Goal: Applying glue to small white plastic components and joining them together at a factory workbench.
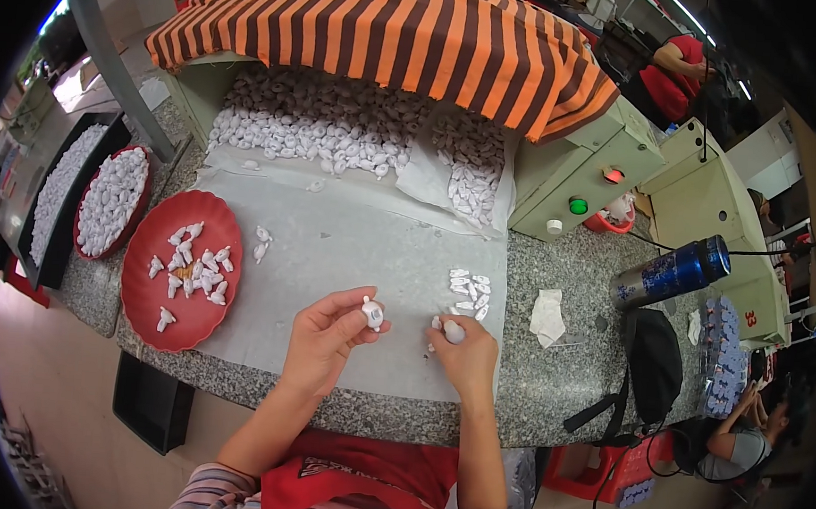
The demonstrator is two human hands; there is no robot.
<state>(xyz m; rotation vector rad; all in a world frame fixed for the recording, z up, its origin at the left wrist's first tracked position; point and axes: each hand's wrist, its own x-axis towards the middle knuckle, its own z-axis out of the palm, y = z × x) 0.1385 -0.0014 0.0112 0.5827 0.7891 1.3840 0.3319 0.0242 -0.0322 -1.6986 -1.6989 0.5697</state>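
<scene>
Between the thumb and fingers of my left hand (324,339) is a small white figurine (373,314), with a grey mark on its front. To the right, my right hand (471,361) pinches a small white rounded piece (454,332), its shape partly covered by the fingers. Just beyond that hand, several small white pieces (468,285) lie in short rows on a pale paper sheet (352,241). A few white figurines (262,242) rest on the sheet at left. Further left, a red scalloped plate (146,246) carries many more.
A pale green metal box (565,176) under a striped orange cloth (386,31) shelters a heap of white figurines (313,130). A red bowl (79,222) and black tray (42,281) stand far left. A blue bottle (667,273), black pouch (656,366) and crumpled tissue (547,318) lie right.
</scene>
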